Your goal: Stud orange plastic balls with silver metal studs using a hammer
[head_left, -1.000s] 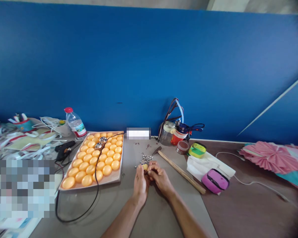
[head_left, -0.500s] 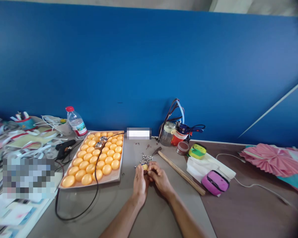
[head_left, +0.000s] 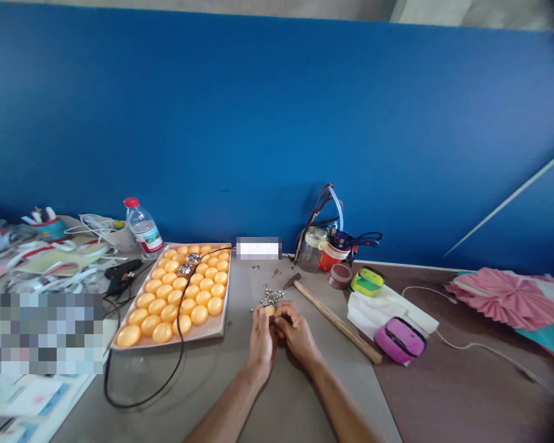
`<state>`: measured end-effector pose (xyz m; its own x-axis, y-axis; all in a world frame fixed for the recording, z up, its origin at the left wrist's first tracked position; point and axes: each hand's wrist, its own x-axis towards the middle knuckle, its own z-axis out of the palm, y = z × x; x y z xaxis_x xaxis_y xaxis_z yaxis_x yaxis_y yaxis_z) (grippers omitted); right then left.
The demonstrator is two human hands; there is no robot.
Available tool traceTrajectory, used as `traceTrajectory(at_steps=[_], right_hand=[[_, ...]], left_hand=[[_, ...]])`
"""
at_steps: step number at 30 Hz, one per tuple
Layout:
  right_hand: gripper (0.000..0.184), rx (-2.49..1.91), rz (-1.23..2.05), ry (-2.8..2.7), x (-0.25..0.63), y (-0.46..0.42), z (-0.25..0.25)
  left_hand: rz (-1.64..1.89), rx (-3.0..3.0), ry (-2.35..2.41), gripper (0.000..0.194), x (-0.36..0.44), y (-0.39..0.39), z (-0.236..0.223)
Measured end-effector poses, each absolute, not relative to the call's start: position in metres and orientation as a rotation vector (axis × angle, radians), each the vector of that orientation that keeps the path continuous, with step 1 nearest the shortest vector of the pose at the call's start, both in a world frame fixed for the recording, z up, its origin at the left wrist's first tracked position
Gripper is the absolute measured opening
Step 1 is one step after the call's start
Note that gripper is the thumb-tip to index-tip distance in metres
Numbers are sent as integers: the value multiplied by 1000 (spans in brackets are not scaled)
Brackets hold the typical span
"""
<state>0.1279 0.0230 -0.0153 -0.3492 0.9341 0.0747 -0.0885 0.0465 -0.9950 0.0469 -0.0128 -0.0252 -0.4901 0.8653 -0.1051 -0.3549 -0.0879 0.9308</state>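
Close together over the grey desk, both my hands work on a small rounded yellow and dark blue piece (head_left: 269,309). My left hand (head_left: 261,338) is closed around its left side, thumb against it. The fingers of my right hand (head_left: 298,329) are curled and pinched at its right and lower edge. Fingers cover most of the piece, so its exact kind is hidden. Just beyond the fingertips lies a pile of small shiny metal bits (head_left: 274,296). A hammer (head_left: 337,321) with a wooden handle rests to the right of my right hand.
A tray (head_left: 224,329) of orange balls stands on the left, crossed by a black cable (head_left: 181,344). Behind are a glass jar (head_left: 310,252) and an orange cup (head_left: 331,258). Yellow (head_left: 367,281) and purple (head_left: 401,339) pouches lie right. A bottle (head_left: 145,234) stands far left.
My hands have drawn slightly closer together around the yellow and blue piece, and less of it shows. The view has shifted very slightly; other things stay where they were.
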Motion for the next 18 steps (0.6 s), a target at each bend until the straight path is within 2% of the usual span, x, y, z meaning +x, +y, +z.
traceTrajectory(at_steps=[2,10,12,16,18], right_hand=[[7,-918,1443,-1367,125,22,-19],[19,-866,1614,-1201,130,25,-19],[21,-947,1438,-1247,137,32,-18],[13,-1132,843,-1577,148,43,-22],[20,-1154,707,-1723,149,44,-24]], left_hand=[[1701,589,1247,35,47,-14,-19],[1615,383,896,39,50,-13,-14],[1558,327,835,44,48,-12,-13],[1556,210,807,45,44,-11,-9],[1545,211,774,41,43,-11,-8]])
